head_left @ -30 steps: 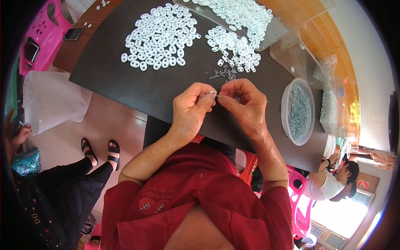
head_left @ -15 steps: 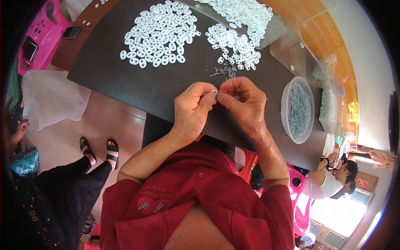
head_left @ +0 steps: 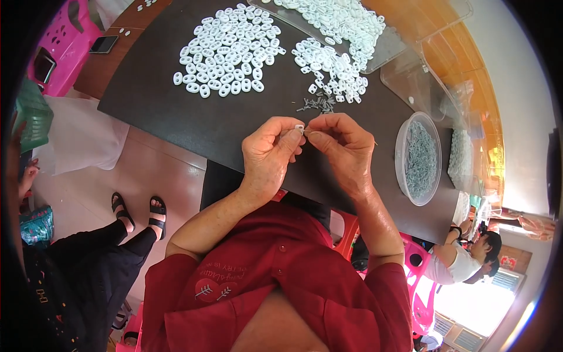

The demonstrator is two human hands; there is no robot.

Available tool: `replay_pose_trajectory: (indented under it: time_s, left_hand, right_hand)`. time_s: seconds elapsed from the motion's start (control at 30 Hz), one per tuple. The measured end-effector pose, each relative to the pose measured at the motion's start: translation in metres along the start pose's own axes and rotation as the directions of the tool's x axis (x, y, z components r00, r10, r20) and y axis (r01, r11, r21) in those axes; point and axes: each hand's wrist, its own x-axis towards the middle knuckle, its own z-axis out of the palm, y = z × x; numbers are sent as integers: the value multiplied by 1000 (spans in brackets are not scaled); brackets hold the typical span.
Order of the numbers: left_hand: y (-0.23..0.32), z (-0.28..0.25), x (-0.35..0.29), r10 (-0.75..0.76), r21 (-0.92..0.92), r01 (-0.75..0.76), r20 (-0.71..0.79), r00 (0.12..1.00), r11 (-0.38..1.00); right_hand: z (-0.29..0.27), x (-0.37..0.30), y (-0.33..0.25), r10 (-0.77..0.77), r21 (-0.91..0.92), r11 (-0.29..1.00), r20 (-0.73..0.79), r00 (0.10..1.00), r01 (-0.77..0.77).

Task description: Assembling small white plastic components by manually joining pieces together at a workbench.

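Above the near edge of the dark table, my left hand (head_left: 268, 154) pinches a small white plastic piece (head_left: 299, 128) between thumb and index finger. Close beside it, my right hand (head_left: 345, 148) has thumb and index finger pressed together at the piece. Whatever thin thing it grips there is too small to make out. A pale thin tip (head_left: 376, 142) shows at the outer side of the right hand. Just beyond my fingers lies a small heap of short grey pins (head_left: 317, 104), and behind it a pile of small white two-holed pieces (head_left: 328, 66).
Many white oval pieces (head_left: 226, 53) are spread at the table's far left. A clear tray of white parts (head_left: 343, 20) stands at the back. At right is a round tub (head_left: 400, 158) of grey-blue screw-like parts. A person in black sandals (head_left: 157, 214) is at left; another person (head_left: 460, 261) sits at right.
My hands stay together in nearly the same place. The white piece has turned slightly in the left fingers, and the whole view has shifted a little.
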Motion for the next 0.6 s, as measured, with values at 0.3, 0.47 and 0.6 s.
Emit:
replay_pose_trajectory:
  time_s: [0.3,0.47,0.6]
  left_hand:
    - [-3,0,-3,55,46,-55,-8,998,997]
    - [-4,0,-2,102,98,-99,-23,994,990]
    - [-2,-1,0,66,10,-66,-29,997,998]
  right_hand:
    - [11,0,13,-156,-202,967,1,988,153]
    - [13,2,18,-219,-273,939,-14,976,207]
    - [-2,12,6,-200,-252,948,10,980,196]
